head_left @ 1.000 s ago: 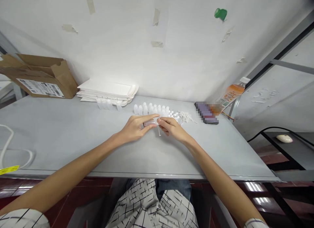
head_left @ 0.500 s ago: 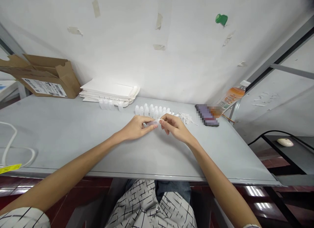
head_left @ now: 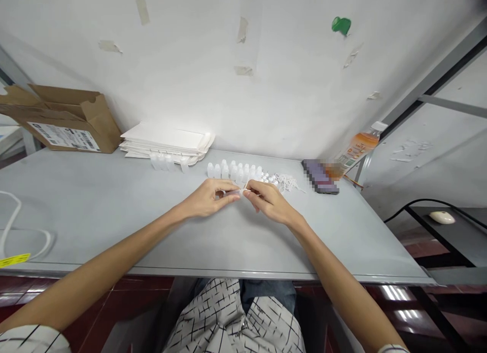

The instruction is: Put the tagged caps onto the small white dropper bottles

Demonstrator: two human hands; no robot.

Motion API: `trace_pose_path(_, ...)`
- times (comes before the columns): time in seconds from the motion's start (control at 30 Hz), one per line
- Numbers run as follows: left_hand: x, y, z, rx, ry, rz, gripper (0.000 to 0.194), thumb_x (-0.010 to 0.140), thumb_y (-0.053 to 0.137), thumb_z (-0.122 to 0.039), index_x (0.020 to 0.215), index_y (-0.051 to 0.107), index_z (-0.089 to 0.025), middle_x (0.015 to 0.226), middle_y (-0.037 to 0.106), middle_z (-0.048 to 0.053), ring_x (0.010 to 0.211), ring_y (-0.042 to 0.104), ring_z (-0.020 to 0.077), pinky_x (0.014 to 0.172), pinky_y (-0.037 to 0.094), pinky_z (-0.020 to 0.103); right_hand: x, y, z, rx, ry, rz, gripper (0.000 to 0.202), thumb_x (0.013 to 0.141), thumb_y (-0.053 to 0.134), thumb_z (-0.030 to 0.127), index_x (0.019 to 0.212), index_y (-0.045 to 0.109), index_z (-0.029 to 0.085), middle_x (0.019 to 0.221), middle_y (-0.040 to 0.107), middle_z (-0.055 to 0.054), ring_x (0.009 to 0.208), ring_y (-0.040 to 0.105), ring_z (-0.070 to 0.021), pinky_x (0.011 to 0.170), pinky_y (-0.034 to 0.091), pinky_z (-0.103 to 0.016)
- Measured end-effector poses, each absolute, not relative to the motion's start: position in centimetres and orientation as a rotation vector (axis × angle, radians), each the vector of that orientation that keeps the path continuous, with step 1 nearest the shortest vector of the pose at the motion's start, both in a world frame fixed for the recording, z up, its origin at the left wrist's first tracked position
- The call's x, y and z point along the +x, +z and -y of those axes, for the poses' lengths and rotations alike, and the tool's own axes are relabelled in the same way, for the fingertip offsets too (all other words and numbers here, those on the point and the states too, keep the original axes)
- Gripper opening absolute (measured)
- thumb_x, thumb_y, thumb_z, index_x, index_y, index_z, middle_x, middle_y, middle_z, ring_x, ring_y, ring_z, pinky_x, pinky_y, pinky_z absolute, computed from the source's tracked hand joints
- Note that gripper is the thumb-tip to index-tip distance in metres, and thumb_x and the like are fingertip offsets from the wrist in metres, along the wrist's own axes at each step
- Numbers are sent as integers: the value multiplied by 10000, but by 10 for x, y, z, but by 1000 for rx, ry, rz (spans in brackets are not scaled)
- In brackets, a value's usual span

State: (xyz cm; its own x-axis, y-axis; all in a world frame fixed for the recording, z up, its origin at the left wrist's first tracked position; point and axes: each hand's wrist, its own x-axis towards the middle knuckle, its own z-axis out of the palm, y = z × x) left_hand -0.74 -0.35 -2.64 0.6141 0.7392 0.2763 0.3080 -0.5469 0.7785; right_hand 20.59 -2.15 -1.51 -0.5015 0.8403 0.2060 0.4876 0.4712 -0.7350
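Over the middle of the grey table, my left hand (head_left: 207, 197) is closed around a small translucent plastic bottle (head_left: 230, 192) lying sideways between thumb and fingers. My right hand (head_left: 272, 201) pinches a small white piece (head_left: 245, 190) at the bottle's right end; fingertips hide most of it. Just beyond my hands stand several small translucent bottles (head_left: 224, 169) in rows. To their right are small white parts with thin dark tips (head_left: 269, 177) and a pile of thin white plastic pieces (head_left: 288, 182).
Behind to the left are a stack of white sheets (head_left: 163, 138), several translucent pieces (head_left: 163, 162) and an open cardboard box (head_left: 72, 122). A phone (head_left: 319, 176) and an orange drink bottle (head_left: 355, 150) sit at the right. A white cable (head_left: 14, 221) lies at far left.
My fingertips have drawn closer together where the bottle's end meets the white piece. The whole view has shifted slightly; the bottles standing on the table look unchanged.
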Motion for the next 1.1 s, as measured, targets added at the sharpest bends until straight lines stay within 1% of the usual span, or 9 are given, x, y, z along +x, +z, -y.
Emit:
trace_pose_path(0.07,-7,-27,5,2261,864,-846,250,928,563,-360,930,714,-161,837,649,44,737,569,144,623,455,238,205,-18,21,-1101,931,2107,309,979,428,375,723,465,205,568,467,41,539,452,-117,592,356,-276)
trace_pose_path(0.17,-6,-31,7,2424,987,-834,236,939,553,-330,948,706,-150,842,658,60,730,584,153,655,471,262,202,-23,19,-1079,1141,1942,373,957,456,436,662,410,212,539,425,50,508,449,-111,558,390,-269)
trace_pose_path(0.3,-5,-37,7,2665,1100,-811,238,965,501,-284,1014,692,-150,879,668,94,787,600,182,724,493,302,196,-27,18,-1019,1351,1720,443,899,533,512,604,382,220,513,332,68,442,365,-95,462,402,-263)
trace_pose_path(0.43,-5,-40,7,2886,1101,-821,256,982,458,-252,1012,680,-129,841,664,106,785,593,193,715,489,309,193,-26,19,-1002,1479,1594,507,839,601,577,574,354,223,519,260,82,408,307,-77,425,420,-267)
trace_pose_path(0.57,-4,-39,7,2843,1189,-773,220,975,496,-252,1029,663,-120,849,673,88,754,606,170,680,494,277,194,-25,18,-1058,1378,1644,537,871,571,586,551,365,207,503,307,72,415,342,-71,451,372,-246)
trace_pose_path(0.7,-6,-35,3,2713,1303,-836,188,942,576,-286,991,662,-126,799,664,52,679,595,137,637,484,248,199,-21,17,-1053,1229,1727,496,928,493,586,652,530,176,507,447,49,433,431,-80,503,371,-242)
trace_pose_path(0.77,-8,-33,0,2644,1389,-924,184,930,592,-295,972,664,-131,779,662,43,680,599,137,646,492,251,204,-19,16,-1038,1098,1706,487,945,466,581,701,570,173,515,498,39,441,475,-86,531,390,-245)
trace_pose_path(0.9,-9,-32,-5,2454,1492,-1043,198,890,628,-321,931,671,-132,786,683,46,699,625,145,662,534,259,215,-17,8,-1082,851,1555,437,915,540,566,706,562,182,520,502,42,433,481,-87,520,400,-244)
trace_pose_path(1.1,-5,-34,-1,2177,1377,-1089,282,838,660,-389,947,668,-129,844,708,69,761,669,168,660,590,262,238,-16,-4,-1205,632,1517,322,882,598,440,696,555,181,580,512,37,403,484,-83,444,362,-240)
